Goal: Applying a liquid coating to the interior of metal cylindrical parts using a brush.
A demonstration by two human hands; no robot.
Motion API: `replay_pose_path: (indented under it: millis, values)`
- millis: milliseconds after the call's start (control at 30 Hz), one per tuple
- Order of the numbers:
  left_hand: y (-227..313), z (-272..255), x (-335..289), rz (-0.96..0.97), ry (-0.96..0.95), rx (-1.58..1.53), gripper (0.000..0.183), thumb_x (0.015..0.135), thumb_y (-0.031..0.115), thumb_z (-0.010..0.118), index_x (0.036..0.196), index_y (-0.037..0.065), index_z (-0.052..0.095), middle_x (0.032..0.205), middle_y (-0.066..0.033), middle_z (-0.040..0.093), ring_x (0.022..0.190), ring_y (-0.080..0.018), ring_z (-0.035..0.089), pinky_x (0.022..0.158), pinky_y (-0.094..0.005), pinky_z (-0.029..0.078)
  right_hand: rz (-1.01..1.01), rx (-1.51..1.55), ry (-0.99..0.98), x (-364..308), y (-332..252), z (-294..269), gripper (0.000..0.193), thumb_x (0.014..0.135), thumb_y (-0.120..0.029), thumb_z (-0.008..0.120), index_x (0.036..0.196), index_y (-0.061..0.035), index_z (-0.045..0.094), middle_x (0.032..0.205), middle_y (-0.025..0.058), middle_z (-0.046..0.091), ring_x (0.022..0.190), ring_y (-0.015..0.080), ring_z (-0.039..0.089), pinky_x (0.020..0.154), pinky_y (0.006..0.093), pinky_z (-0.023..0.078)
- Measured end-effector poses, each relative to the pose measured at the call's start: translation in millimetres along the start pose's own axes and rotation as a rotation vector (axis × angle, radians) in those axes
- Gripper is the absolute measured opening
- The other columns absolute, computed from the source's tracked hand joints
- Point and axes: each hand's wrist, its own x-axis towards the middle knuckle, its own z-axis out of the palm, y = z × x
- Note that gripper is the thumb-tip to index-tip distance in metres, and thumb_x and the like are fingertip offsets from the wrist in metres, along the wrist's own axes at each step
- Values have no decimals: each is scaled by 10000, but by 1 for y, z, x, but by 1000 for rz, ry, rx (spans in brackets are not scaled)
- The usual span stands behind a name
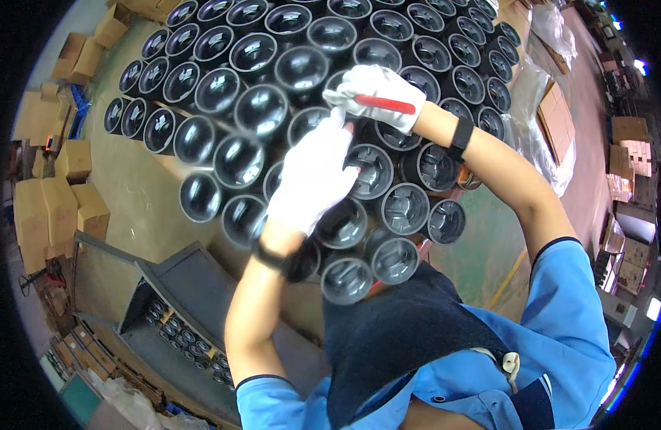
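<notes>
Many black, round, bowl-like parts point(262, 110) stand close together in rows, hollow sides up, with glossy insides. My right hand point(379, 97), in a white glove, is closed around a slim red-handled tool point(385, 104). Its working end is hidden by my fingers, so its exact kind does not show. Below and to the left, my white-gloved left hand point(312, 172) reaches over the parts, fingers stretched forward and thumb apart. Its fingertips come close to my right fingers, above a partly covered black part point(307, 123). Whether they touch its rim is unclear.
A grey metal bin point(194, 269) at the lower left has smaller round parts point(180, 333) inside. Cardboard boxes point(51, 211) stack up along the left. Clear plastic sheeting point(534, 122) and flat cardboard point(556, 122) lie at the right. A dark apron point(395, 337) hangs against the near parts.
</notes>
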Motion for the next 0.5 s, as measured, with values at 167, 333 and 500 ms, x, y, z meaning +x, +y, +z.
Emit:
replay_pose_path:
  millis: [167, 333, 500]
  values:
    - [-8, -2, -7, 20, -2, -19, 647, 776, 236, 728, 1367, 44, 550, 1485, -190, 474, 1276, -331, 549, 1039, -398, 479, 788, 463, -386, 46, 4, -51, 504, 962, -497, 612, 760, -46, 711, 691, 71, 691, 607, 134, 637, 628, 311, 529]
    - [-7, -1, -3, 19, -22, -12, 650, 782, 245, 729, 1380, 66, 549, 1501, -185, 456, 1290, -325, 540, 1053, -395, 470, 790, 414, -481, 42, -7, -40, 467, 960, -453, 582, 822, -20, 690, 631, 73, 659, 603, 200, 665, 659, 358, 544]
    - [-14, -16, -5, 37, -92, -65, 616, 805, 269, 715, 1367, 73, 561, 1495, -195, 459, 1281, -346, 543, 1051, -392, 471, 481, -169, -475, 53, -30, -55, 389, 985, -396, 474, 909, -95, 708, 770, 155, 706, 713, 355, 692, 726, 440, 556]
